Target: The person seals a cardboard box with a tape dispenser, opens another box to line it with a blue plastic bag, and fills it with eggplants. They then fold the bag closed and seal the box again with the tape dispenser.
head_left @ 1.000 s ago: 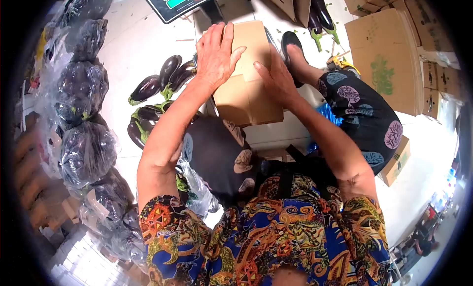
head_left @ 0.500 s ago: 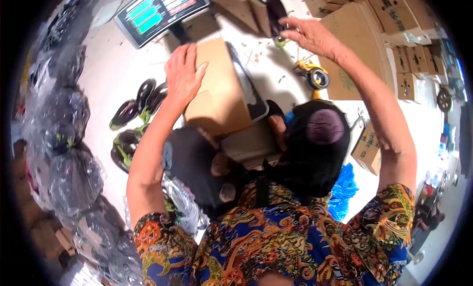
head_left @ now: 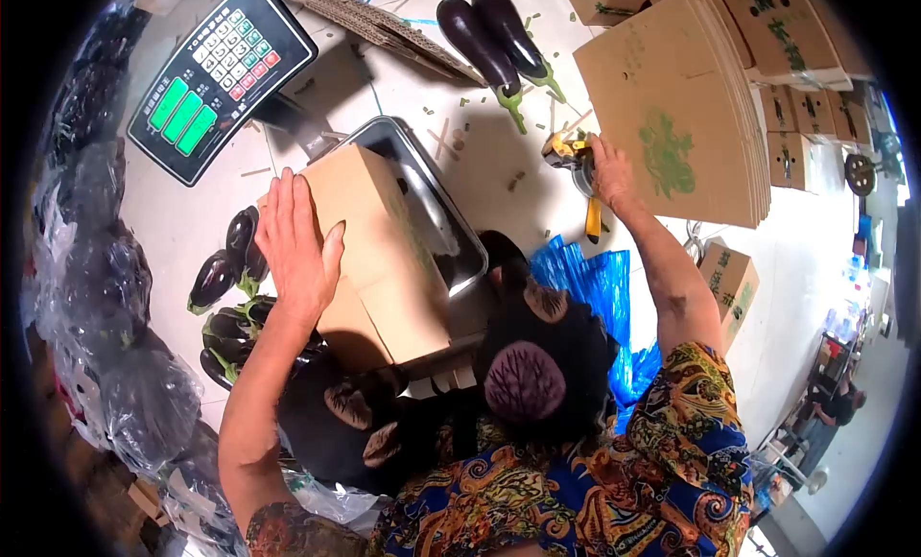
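My left hand [head_left: 299,255] lies flat along the near-left side of a closed cardboard box [head_left: 384,260], thumb apart and fingers stretched out. The box rests on the black tray of a scale [head_left: 451,231]. To the right, my right hand [head_left: 612,176] has its fingers on a tape dispenser [head_left: 592,216] with yellow parts and a yellow handle; its roll is partly covered by the fingers. Two long dark eggplants [head_left: 480,48] lie on the floor beyond the tray. Several more eggplants [head_left: 230,279] lie beside my left forearm.
The scale's display panel [head_left: 221,82] stands at the upper left. Flattened cardboard sheets [head_left: 662,125] are stacked at the right, with boxes [head_left: 791,39] behind. Blue plastic strands [head_left: 614,298] lie by my knee. Plastic-wrapped bundles [head_left: 106,269] line the left.
My right hand has come away from the eggplants and down onto the tape dispenser. The eggplants now lie together on the floor. My left hand stays on the box; the view has shifted.
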{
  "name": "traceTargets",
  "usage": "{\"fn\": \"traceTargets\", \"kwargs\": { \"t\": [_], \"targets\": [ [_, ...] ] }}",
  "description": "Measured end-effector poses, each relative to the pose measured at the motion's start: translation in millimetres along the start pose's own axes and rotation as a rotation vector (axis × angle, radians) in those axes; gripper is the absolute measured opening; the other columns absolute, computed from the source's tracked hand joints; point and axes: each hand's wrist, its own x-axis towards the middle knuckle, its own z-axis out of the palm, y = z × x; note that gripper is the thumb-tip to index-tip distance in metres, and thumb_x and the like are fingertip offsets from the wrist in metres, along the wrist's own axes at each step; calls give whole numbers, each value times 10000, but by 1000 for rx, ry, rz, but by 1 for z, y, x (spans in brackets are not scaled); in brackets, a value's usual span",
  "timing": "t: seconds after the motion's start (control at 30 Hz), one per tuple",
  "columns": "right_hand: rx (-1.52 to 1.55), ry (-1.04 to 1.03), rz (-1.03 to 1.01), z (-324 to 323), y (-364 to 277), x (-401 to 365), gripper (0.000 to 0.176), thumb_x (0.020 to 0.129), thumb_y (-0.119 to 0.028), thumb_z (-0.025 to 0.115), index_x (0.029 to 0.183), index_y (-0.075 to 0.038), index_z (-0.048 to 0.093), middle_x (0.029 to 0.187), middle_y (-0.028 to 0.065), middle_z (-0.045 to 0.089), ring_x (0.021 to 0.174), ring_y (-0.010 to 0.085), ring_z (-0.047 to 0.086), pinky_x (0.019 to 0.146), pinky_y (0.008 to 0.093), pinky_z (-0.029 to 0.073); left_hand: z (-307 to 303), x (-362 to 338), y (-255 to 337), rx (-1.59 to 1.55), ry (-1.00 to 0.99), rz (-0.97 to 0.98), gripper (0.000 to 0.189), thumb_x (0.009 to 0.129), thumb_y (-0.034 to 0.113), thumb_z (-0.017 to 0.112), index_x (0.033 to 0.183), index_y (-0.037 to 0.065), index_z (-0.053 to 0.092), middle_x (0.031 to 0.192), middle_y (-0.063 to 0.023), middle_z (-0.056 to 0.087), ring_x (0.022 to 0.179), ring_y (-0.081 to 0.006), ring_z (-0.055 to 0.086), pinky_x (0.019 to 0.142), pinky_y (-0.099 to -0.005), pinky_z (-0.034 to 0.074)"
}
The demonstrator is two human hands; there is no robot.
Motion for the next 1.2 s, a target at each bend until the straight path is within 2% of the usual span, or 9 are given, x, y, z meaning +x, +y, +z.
{"fn": "traceTargets", "kwargs": {
  "t": [0.23,0.37,0.4,0.5,0.57,0.7,0.9,1.07,1.2],
  "targets": [
    [-210,-144,-2,32,9,13,626,724,-32,667,1317,-114,485,1201,135,554,1140,355,497,913,452,451,-3,1,-2,-24,-11,-19,692,870,309,567,1439,-12,339,1516,-188,309,1405,-363,270,1132,-484,177],
    [272,-77,-15,2,-3,-20,619,687,-64,714,1261,-46,485,1079,217,588,1010,404,559,820,460,480,-5,1,-1,-35,0,-27,646,925,329,511,1453,-3,338,1514,-190,318,1409,-363,275,1131,-488,187],
    [327,-345,241,-29,-16,-17,586,680,-60,716,1215,-32,480,1037,204,595,953,363,592,837,407,481,-6,1,-1,-42,6,-25,647,923,332,515,1452,0,342,1513,-190,320,1408,-362,276,1131,-488,188],
    [814,37,158,-30,-1,-39,556,691,-46,717,1194,-36,480,1013,129,597,947,263,593,844,349,480,-2,3,-1,-60,41,-11,649,916,338,529,1449,11,356,1510,-186,327,1405,-361,280,1130,-484,192],
    [1414,21,314,-110,-45,-50,565,751,-36,723,1264,-54,486,1036,48,593,932,173,584,861,319,483,2,-2,-5,-42,61,-18,648,911,340,540,1446,20,365,1508,-179,333,1404,-362,281,1129,-478,196],
    [1949,-476,216,-154,-51,-27,427,824,-53,670,1224,0,533,967,75,656,838,156,641,785,284,540,6,-3,-8,-46,60,-40,605,917,317,542,1426,25,393,1506,-167,342,1403,-335,290,1124,-457,212],
    [1718,-321,-166,-271,-158,-42,514,772,-144,714,1219,20,521,970,100,657,842,161,652,772,282,543,11,-7,-13,-84,155,-11,579,910,301,580,1396,34,415,1474,-134,382,1376,-304,332,1084,-469,252],
    [1030,-80,-456,-311,-218,-42,968,597,-248,852,1380,-8,336,1214,134,561,1057,226,598,948,347,482,15,-7,-12,-146,204,-26,566,897,243,602,1389,28,423,1469,-135,389,1370,-302,343,1089,-468,263],
    [738,-278,-634,-325,-274,-52,786,634,-243,874,1255,-33,439,1126,165,615,1071,260,613,919,368,502,13,-6,-13,-241,300,-23,565,819,211,690,1305,22,475,1382,-160,474,1294,-344,423,1068,-497,312]
  ]
}}
